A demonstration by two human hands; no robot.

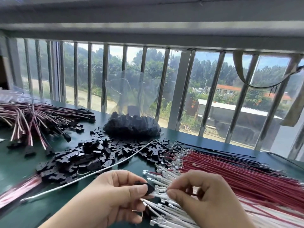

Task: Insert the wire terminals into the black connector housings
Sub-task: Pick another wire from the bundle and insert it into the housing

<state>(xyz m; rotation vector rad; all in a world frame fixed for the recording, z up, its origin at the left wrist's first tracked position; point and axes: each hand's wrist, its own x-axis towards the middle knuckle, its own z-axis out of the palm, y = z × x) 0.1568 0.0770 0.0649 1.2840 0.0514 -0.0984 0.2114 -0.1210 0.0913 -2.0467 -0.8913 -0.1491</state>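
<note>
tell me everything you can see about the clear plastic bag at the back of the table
The clear plastic bag stands at the far side of the green table, just before the barred window. Its thin, crinkled film rises open and slack, so the trees outside show through it. The bottom bulges with a dark heap of black connector housings. More loose housings lie spread on the table in front of it. Neither hand touches it.

Dark green desk [19, 171] runs right up to a wide window [131, 71] with upright metal bars [105, 76] — daylight comes through. A grey beam [148, 17] spans the top. Outside: trees [92, 69], a pale paved road [85, 97], a red-roofed building [228, 89], a low grey shed [230, 111]. A grey strap [243, 74] hangs from the bars near the desk's far right corner — blue sky above.
</note>
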